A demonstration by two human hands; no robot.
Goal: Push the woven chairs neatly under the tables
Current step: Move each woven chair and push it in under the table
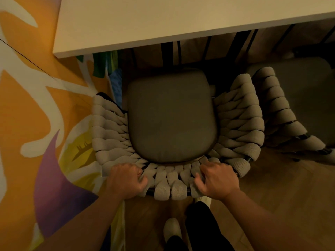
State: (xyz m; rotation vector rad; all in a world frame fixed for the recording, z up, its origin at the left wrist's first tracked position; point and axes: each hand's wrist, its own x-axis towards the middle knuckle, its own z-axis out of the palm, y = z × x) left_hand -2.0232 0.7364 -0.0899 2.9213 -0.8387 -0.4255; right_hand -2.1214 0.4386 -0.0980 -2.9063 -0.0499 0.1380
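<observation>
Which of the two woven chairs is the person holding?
The middle chair: the left hand and right hand grip its woven back. The right-side chair is untouched.

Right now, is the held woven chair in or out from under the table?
Out. Woven chair: whole seat cushion shows short of the table edge; left hand and right hand grip its back.

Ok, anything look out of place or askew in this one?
Nothing damaged or spilled. The woven chair simply sits out: its seat cushion lies almost wholly clear of the table edge. Left hand and right hand grip its back.
</observation>
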